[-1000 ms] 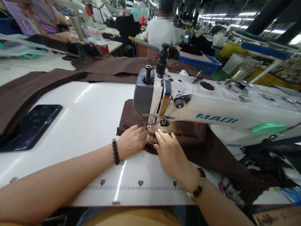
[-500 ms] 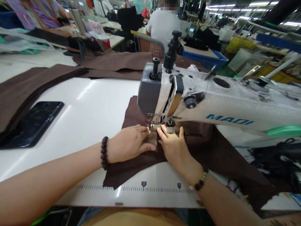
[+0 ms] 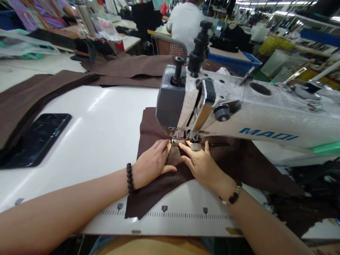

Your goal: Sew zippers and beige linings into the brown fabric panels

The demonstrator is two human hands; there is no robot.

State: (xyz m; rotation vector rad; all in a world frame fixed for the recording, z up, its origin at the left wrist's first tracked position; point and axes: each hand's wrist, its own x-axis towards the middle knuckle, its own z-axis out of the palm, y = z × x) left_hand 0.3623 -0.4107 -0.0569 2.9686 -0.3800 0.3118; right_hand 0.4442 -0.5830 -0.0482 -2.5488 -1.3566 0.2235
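A brown fabric piece (image 3: 156, 191) lies on the white table (image 3: 106, 131) under the head of a white sewing machine (image 3: 239, 117). My left hand (image 3: 152, 163) rests flat on the fabric just left of the presser foot (image 3: 183, 140), fingers stretched out toward it. My right hand (image 3: 200, 163) presses on the fabric right at the foot, fingers spread, fingertips beside a zipper strip (image 3: 215, 144) that runs to the right under the machine arm. Neither hand grips anything.
A dark phone (image 3: 34, 140) lies at the left. Stacked brown fabric (image 3: 32, 95) runs along the far left and back. A printed ruler (image 3: 164, 212) marks the table's front edge. A person in white (image 3: 186, 23) sits at another station behind; blue crates (image 3: 233, 62) beyond.
The brown fabric has been drawn toward me and now hangs over the ruler marks. Both hands went from pinching at the foot to lying flat and spread on the cloth.
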